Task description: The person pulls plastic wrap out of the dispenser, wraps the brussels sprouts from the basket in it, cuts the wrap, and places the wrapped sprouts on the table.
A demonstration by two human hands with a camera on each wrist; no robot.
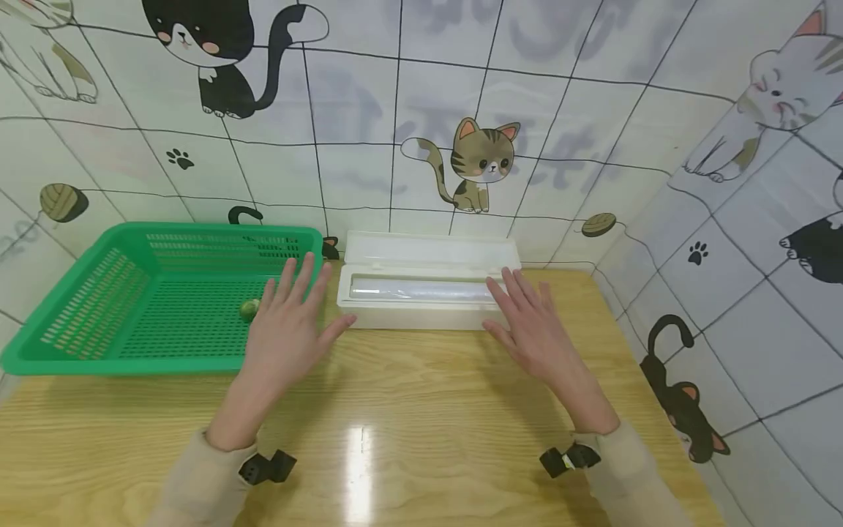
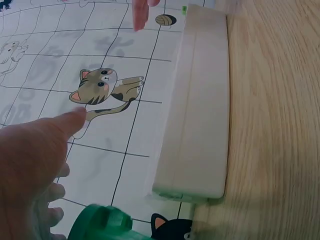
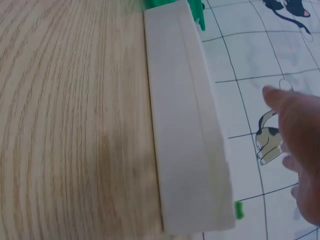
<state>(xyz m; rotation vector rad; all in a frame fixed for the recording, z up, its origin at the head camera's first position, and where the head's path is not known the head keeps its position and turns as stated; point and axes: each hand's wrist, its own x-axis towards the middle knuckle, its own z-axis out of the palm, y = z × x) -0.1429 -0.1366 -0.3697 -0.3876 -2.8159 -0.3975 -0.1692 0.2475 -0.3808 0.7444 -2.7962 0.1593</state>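
Observation:
A long white box [image 1: 415,318] stands against the back wall with its lid [image 1: 431,252] raised. Inside it lies a roll of clear plastic film [image 1: 421,288]. My left hand [image 1: 287,329], fingers straight and spread, hovers by the right end of a green basket [image 1: 39,359] and holds nothing. Over the box's right end my right hand [image 1: 532,326] is also spread, with nothing in it. A small round green vegetable [image 1: 249,309] sits in the basket, partly hidden by my left fingers. In both wrist views the box's front [image 2: 200,110] shows beside the hands.
The wooden table [image 1: 421,410] stretches in front of the box. Behind and to the right rises a wall covering [image 1: 356,168] printed with cats and grid lines. Small cameras [image 1: 268,467] are strapped to both wrists.

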